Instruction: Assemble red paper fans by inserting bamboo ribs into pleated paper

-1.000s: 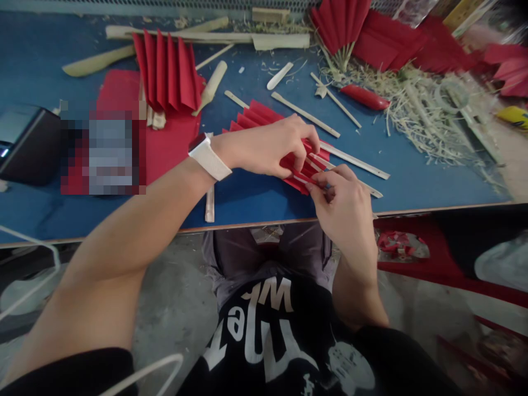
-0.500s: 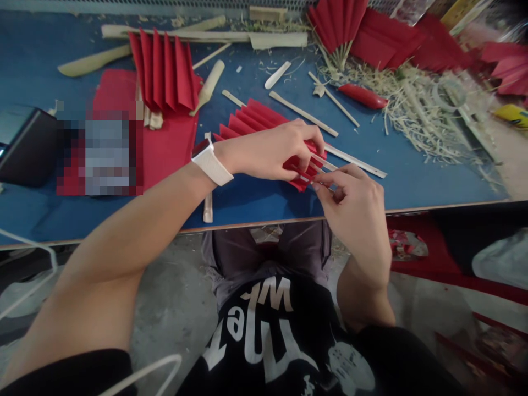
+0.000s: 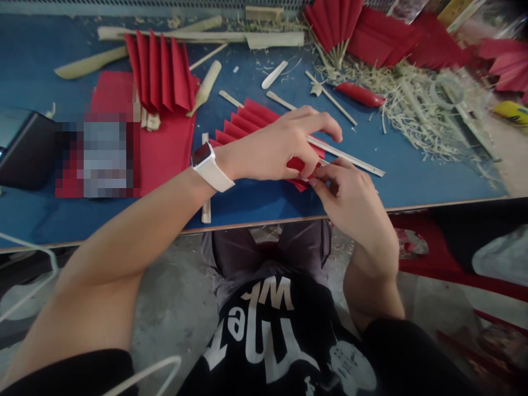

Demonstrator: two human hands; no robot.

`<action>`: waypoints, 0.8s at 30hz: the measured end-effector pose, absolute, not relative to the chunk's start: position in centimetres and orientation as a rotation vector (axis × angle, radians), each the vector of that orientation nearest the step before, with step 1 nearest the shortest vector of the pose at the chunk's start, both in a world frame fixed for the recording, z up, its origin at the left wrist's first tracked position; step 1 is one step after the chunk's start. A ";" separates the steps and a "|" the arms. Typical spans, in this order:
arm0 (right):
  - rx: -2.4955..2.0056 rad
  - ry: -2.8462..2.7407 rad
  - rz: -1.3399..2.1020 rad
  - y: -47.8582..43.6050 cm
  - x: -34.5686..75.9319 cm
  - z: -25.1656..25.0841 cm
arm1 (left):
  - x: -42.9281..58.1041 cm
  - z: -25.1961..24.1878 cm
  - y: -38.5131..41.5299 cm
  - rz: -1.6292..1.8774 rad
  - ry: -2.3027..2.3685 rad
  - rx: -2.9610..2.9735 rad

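R hand (image 3: 352, 201) pinches near corner of folded paper (image 3: 249, 120); fingertips part hidden, so exact grip unclear. L hand (image 3: 284, 144), just beside, grips folds betw. thumb & curled finger, paper running under it. Prob. light, soft, easily creased; best held by fold edges. Stick (image 3: 350, 157) lies just beyond R hand.

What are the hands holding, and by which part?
Pleated red paper, by its right end in the left hand; the right hand pinches there too, on exactly what is hidden.
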State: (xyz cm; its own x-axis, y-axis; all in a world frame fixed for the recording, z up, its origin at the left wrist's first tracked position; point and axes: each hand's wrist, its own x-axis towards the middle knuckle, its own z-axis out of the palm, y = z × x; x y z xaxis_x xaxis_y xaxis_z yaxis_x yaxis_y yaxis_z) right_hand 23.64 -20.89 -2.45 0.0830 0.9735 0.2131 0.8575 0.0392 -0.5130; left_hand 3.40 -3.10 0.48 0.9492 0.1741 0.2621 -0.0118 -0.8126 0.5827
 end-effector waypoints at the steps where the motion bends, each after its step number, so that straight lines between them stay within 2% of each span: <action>1: -1.841 -1.813 0.290 -20.8 23.8 -2.5 | 3.4 0.5 -3.1 0.398 0.108 2.501; 14: -1.733 -1.950 0.614 -17.1 26.9 -0.2 | 3.5 1.0 -3.4 0.437 0.032 2.688; 24: -1.721 -1.972 0.628 -16.7 27.2 -0.3 | 3.7 0.1 -3.3 0.494 0.005 2.744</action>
State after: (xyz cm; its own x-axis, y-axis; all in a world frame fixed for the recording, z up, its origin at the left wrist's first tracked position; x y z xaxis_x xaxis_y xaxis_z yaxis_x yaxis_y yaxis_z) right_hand 27.18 -16.70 -0.31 -0.1236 0.9917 0.0351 0.7888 0.1197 -0.6028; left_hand 3.68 -3.33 0.08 0.9391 0.0646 0.3376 -0.0583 -0.9381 0.3415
